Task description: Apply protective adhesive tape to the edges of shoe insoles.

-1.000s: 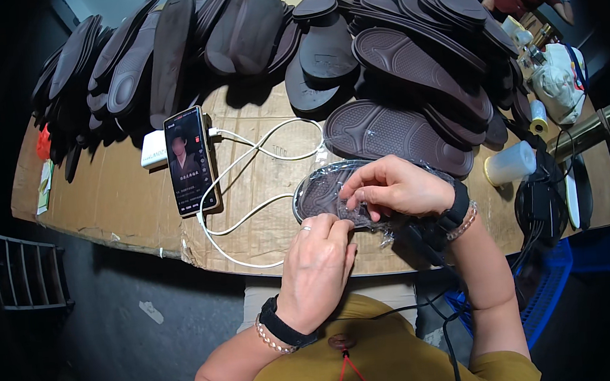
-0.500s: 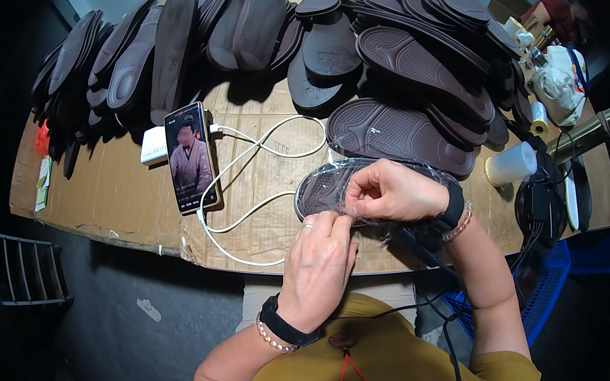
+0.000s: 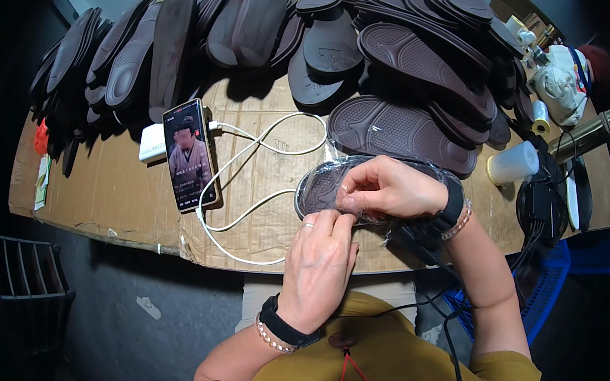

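Observation:
A dark brown shoe sole (image 3: 316, 198) lies near the table's front edge, covered in shiny clear plastic film (image 3: 342, 164). My right hand (image 3: 398, 192) is over its middle, thumb and forefinger pinched together on the film. At the sole's near edge, my left hand (image 3: 318, 270) is closed, fingers bent, its fingertips against the film close to the right fingertips. What lies under the left fingers is hidden. Just behind is a bare brown sole (image 3: 393, 132) with a textured footbed, partly beneath other soles.
Piles of dark soles (image 3: 249, 30) line the far side of the cardboard-covered table (image 3: 120, 205). A lit phone (image 3: 189, 156) leans by a white block (image 3: 152, 144), with a white cable (image 3: 253, 265) looping nearby. At right are a translucent roll (image 3: 514, 163), a brass-coloured tube (image 3: 587, 134) and black cables.
My right hand's pinched fingertips have shifted slightly left and up over the sole. The left hand has stayed nearly in place. The picture on the phone's screen differs a little.

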Motion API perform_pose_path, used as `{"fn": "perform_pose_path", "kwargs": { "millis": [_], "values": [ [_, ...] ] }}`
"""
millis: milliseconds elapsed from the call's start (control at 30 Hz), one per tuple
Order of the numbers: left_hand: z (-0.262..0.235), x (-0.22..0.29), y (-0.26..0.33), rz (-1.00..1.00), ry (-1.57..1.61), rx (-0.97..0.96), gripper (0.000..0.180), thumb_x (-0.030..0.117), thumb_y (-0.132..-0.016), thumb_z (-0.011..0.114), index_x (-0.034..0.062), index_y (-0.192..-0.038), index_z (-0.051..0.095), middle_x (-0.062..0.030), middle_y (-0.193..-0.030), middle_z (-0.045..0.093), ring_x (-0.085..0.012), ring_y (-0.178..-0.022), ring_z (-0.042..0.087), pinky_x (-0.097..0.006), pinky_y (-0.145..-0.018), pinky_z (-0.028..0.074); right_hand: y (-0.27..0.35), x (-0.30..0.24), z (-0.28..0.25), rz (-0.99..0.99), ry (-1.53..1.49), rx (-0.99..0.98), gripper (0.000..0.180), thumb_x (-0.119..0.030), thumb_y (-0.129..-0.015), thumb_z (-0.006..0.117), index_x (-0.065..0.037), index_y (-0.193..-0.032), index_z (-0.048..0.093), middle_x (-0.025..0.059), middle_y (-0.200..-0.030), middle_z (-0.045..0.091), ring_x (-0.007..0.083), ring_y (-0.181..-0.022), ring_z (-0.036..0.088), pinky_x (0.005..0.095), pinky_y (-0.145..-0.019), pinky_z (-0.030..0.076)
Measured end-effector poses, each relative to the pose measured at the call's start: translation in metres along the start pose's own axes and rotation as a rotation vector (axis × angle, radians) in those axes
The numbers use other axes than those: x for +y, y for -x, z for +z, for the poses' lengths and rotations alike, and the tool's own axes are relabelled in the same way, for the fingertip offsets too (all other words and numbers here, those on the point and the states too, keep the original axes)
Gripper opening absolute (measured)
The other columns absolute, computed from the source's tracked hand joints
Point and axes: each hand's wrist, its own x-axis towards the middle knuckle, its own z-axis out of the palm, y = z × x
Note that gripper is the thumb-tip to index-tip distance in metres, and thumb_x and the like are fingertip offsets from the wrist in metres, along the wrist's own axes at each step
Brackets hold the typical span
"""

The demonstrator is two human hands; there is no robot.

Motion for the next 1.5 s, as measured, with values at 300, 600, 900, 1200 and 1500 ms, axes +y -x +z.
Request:
{"fn": "perform_pose_path", "kwargs": {
  "millis": [300, 600, 900, 1200, 1500],
  "values": [
    [0.001, -0.001, 0.000, -0.013, -0.018, -0.028, 0.036, 0.004, -0.084, 0.076, 0.0007, -0.117, 0.062, -0.0174, -0.108, 0.060, -0.0388, -0.105, 0.060, -0.046, -0.091, 0.052, -0.005, 0.006, 0.001, -0.051, 0.096, -0.023, 0.020, -0.017, -0.096, 0.073, 0.002, -0.089, 0.070, -0.0010, -0.072, 0.064, 0.0042, -0.067, 0.055, 0.0257, -0.061, 0.048],
    [0.001, -0.002, 0.000, -0.010, -0.001, -0.017, 0.037, 0.003, -0.085, 0.076, 0.0022, -0.119, 0.063, -0.0163, -0.107, 0.061, -0.0377, -0.104, 0.061, -0.045, -0.091, 0.052, 0.006, 0.005, 0.006, -0.098, 0.213, 0.260, 0.014, -0.009, -0.091, 0.069, 0.003, -0.086, 0.066, 0.0033, -0.070, 0.062, 0.0069, -0.066, 0.056, 0.0272, -0.063, 0.050],
    [-0.001, -0.004, 0.000, -0.006, 0.011, -0.018, 0.034, 0.003, -0.084, 0.077, 0.0034, -0.117, 0.065, -0.0148, -0.105, 0.063, -0.0365, -0.102, 0.062, -0.045, -0.090, 0.052, 0.025, 0.004, 0.010, -0.243, 0.426, 0.566, 0.011, -0.005, -0.090, 0.067, 0.002, -0.086, 0.060, 0.0103, -0.075, 0.062, 0.0188, -0.065, 0.062, 0.0319, -0.064, 0.052],
    [-0.007, -0.003, -0.001, -0.018, 0.024, -0.042, 0.038, 0.002, -0.085, 0.076, 0.0042, -0.120, 0.062, -0.0154, -0.107, 0.063, -0.0366, -0.102, 0.062, -0.044, -0.090, 0.052, 0.033, 0.005, 0.015, -0.333, 0.253, 0.649, 0.009, -0.003, -0.101, 0.058, 0.001, -0.098, 0.050, 0.0116, -0.078, 0.068, 0.0167, -0.071, 0.071, 0.0295, -0.067, 0.057],
    [-0.012, 0.000, -0.005, -0.009, -0.015, -0.058, 0.049, 0.004, -0.087, 0.075, 0.0038, -0.133, 0.057, -0.0166, -0.109, 0.065, -0.0362, -0.104, 0.064, -0.044, -0.091, 0.052, 0.036, 0.010, 0.007, -0.263, 0.038, 0.544, 0.009, -0.005, -0.105, 0.052, 0.000, -0.099, 0.047, 0.0107, -0.081, 0.072, 0.0124, -0.076, 0.073, 0.0274, -0.072, 0.061]
  ]
}}
